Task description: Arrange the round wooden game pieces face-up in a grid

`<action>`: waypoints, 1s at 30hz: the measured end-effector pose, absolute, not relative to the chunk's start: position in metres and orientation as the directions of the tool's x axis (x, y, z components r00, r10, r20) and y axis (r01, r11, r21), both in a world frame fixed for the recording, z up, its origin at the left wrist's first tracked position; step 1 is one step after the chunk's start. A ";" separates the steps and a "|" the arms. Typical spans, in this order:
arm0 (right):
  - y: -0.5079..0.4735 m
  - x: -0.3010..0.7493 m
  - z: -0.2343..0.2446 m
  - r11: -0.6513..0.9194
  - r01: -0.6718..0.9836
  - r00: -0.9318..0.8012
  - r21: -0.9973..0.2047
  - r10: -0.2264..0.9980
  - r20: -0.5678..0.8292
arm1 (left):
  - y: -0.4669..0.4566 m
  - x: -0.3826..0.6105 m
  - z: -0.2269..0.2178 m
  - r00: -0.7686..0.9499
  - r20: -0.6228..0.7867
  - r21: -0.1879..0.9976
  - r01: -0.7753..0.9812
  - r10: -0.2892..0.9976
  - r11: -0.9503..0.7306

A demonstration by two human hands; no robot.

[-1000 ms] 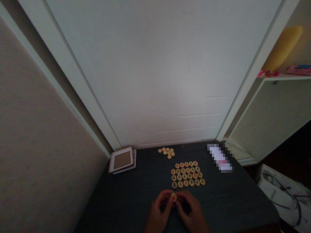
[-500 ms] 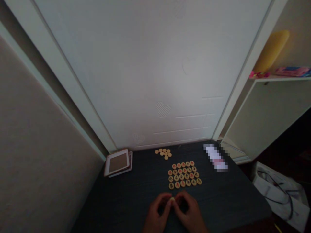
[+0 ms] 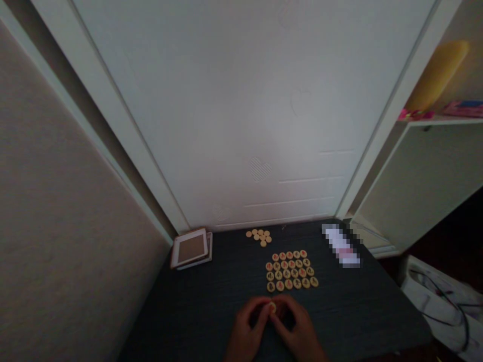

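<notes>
Between the fingertips of both hands is a round wooden Chinese chess piece (image 3: pixel 272 307), with its pale face partly showing. My left hand (image 3: pixel 249 324) pinches it from the left, and my right hand (image 3: pixel 296 324) pinches it from the right. Just beyond the hands, Chinese chess pieces (image 3: pixel 289 274) lie in several rows on the dark table (image 3: pixel 196 306), marked with red or black characters. Farther back, a loose group of plain-faced Chinese chess pieces (image 3: pixel 260 235) lies near the white panel.
Two framed flat objects (image 3: pixel 192 249) are stacked at the table's back left. A pixelated white item (image 3: pixel 341 246) lies at the back right. The white panel (image 3: pixel 260 125) rises behind the table. Beyond the right edge is a white box with dark cables (image 3: pixel 441 301).
The chess piece between my fingertips has turned, so more of its round face shows. My view has shifted slightly to the left. The rows on the table look unchanged.
</notes>
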State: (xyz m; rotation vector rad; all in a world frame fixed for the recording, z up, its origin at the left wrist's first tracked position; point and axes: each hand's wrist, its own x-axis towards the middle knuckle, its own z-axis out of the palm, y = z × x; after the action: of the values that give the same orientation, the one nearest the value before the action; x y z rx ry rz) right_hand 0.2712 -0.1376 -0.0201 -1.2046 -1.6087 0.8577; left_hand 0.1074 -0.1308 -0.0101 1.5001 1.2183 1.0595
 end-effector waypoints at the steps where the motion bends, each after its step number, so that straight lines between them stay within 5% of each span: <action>1: -0.137 0.271 -0.020 0.265 0.313 -0.088 -0.912 0.964 0.250 | -0.131 0.107 -0.011 0.154 0.082 0.970 0.213 0.985 -0.114; 13: -0.138 0.273 -0.020 0.234 0.268 -0.065 -0.935 0.972 0.225 | -0.132 0.110 -0.004 0.136 0.013 0.980 0.196 0.991 -0.040; 30: -0.136 0.273 -0.024 0.187 0.282 -0.046 -0.941 0.982 0.182 | -0.134 0.110 -0.001 0.181 0.105 0.951 0.268 0.978 -0.151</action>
State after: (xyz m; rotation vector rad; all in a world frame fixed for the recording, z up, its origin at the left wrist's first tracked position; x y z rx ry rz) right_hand 0.2725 -0.1365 -0.0245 -1.2615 -1.5154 0.9305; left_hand 0.1101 -0.1344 -0.0012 1.5888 1.2206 1.0293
